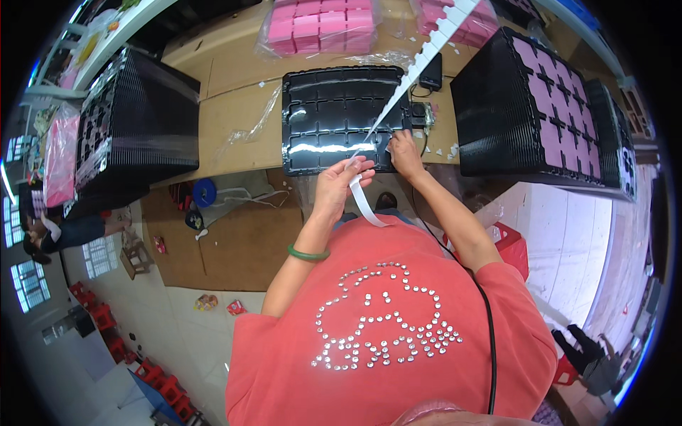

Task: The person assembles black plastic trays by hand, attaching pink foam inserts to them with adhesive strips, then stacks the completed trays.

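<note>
A long white strip (420, 69) with notched edges runs down from the upper right across a black plastic tray (334, 113) that has several shallow compartments. My left hand (339, 186) pinches this strip near the tray's front edge, and its smooth white tail hangs down toward my red shirt. A green bangle circles my left wrist. At the tray's front right corner is my right hand (406, 155), its fingers drawn together over a compartment. What they hold, if anything, is too small to make out.
Tall stacks of black trays stand at left (142, 117) and right (497, 106), the right one topped with pink pieces. Wrapped pink blocks (321, 27) sit at the back. A dark box-shaped device (430, 71) and white scraps lie beside the tray. A cable passes my right arm.
</note>
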{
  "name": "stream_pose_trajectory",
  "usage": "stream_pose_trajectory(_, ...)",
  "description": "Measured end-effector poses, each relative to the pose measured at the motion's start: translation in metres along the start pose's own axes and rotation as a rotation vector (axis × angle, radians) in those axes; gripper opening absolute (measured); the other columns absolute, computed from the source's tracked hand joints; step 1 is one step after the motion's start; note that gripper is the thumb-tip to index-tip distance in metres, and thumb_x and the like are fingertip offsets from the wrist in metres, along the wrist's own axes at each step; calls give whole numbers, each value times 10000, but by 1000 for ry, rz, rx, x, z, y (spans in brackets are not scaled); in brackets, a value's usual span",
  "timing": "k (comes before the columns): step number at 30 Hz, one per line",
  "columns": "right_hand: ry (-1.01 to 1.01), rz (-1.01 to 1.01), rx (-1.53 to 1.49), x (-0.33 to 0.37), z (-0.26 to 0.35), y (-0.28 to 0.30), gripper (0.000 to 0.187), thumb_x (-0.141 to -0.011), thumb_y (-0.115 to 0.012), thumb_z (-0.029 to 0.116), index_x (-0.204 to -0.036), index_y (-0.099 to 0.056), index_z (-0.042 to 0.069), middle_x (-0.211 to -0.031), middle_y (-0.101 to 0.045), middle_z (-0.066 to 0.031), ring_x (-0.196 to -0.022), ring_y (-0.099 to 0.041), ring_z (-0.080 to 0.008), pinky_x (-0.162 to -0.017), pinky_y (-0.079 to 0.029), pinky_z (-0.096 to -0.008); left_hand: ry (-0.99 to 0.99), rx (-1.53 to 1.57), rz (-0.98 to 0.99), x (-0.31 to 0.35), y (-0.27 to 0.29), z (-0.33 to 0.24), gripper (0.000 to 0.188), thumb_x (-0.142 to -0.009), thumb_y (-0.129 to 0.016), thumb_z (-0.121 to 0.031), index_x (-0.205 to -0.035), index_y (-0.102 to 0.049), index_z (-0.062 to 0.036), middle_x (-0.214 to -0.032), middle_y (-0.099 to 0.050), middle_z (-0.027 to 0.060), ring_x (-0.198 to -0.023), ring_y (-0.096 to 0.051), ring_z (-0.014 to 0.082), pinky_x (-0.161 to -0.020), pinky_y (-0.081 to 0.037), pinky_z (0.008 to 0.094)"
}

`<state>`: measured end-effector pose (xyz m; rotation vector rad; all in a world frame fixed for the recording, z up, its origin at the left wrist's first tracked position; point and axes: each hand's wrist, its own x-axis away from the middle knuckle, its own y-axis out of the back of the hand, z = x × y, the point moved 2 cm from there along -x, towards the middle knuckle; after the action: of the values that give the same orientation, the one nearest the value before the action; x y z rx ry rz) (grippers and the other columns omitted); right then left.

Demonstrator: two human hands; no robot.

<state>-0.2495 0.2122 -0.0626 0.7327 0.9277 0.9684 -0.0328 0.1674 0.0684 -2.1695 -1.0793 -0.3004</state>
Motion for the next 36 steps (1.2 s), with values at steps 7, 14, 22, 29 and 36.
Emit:
stream_pose_trajectory(7, -187, -94, -223, 38, 20, 41, 99, -823, -660, 99, -772, -633, 19, -904, -594, -135, -946, -534, -337, -834, -443, -437, 1, -13, -37, -8, 1, -1, 363, -979, -602, -177, -1239, -583, 76, -1175, -661, 211, -1012, -685, 245, -872, -580, 322)
stream_pose_trajectory(14, -863, -18, -149, 151, -56, 93, 173, -885, -648, 201, -853, -684, 34, -848, -664, -166, -883, -656, -350, -754, -502, -422, 23, 23, 2, -19, -13, -2, 399, -1001, -572, -227, -1281, -575, 56, -1220, -651, 179, -1123, -634, 235, -931, -535, 309)
stream_pose_trajectory(22, -610, 1, 401, 158, -75, 90, 137, -846, -682, 178, -857, -703, 43, -870, -663, -121, -871, -653, -325, -744, -520, -394, 58, 40, 26, -27, -20, 0, 396, -978, -614, -253, -1279, -607, 4, -1294, -620, 100, -1172, -556, 179, -956, -487, 305)
stream_pose_trajectory(29, -699, 134, -1113, 30, 69, 110, 240, -894, -714, 225, -1000, -737, 11, -878, -702, -10, -835, -601, -57, -765, -474, -237, 53, -26, 25, -34, -27, 5, 439, -972, -620, -284, -1304, -593, 2, -1352, -579, 116, -1242, -510, 216, -1035, -432, 357)
stream_pose_trajectory(36, -280, -43, -780, 4, 110, 124, 85, -837, -728, 93, -897, -733, 34, -855, -683, -39, -768, -590, -134, -666, -474, -243, 71, 20, 5, -29, -26, -3, 449, -973, -614, -299, -1326, -581, -23, -1363, -574, 89, -1240, -495, 187, -1090, -357, 368)
